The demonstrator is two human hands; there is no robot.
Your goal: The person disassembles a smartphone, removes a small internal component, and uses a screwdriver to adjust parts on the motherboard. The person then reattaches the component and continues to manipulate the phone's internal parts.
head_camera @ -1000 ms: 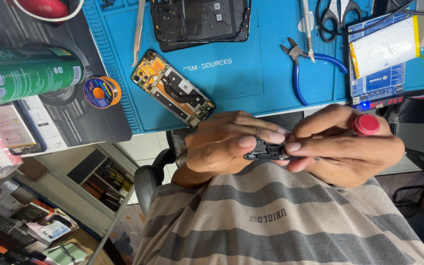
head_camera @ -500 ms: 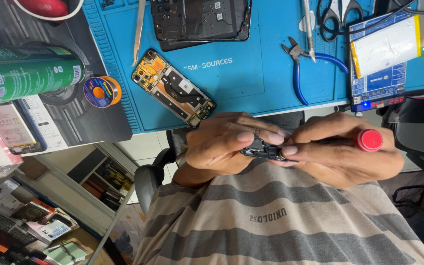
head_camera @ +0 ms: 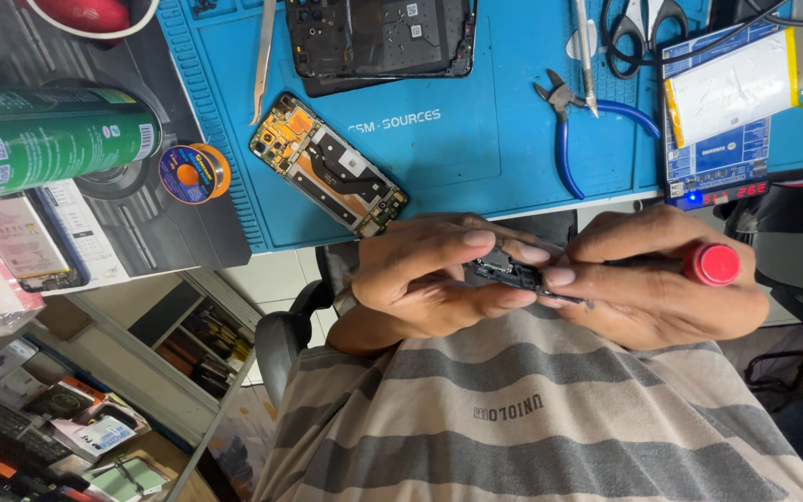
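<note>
Closest to us, below our striped shirt (head_camera: 532,418), our two hands meet over a small dark part (head_camera: 513,272). Our left hand (head_camera: 439,274) curls around that part, thumb and fingers closed on its edges, so it sits pinched between both hands just short of the mat's near edge. Our right hand (head_camera: 652,279) is closed around a screwdriver (head_camera: 710,264) with a red cap, whose tip end is hidden by our fingers where it reaches the part. Just beyond the hands, on the blue mat (head_camera: 476,158), lies an opened phone frame (head_camera: 329,165) with orange and gold boards showing, set at a slant. Right of it rest blue-handled pliers (head_camera: 578,130), and beside those stands a small meter board (head_camera: 727,121) with a lit red display and a pale flat pack on top. Left of the frame sits a small spool (head_camera: 193,173), and past it a green can (head_camera: 48,139) lies on its side. Farther off, a dark phone shell (head_camera: 378,37) lies near the mat's far edge, with tweezers (head_camera: 262,56) to its left and scissors (head_camera: 643,23) to its right.
</note>
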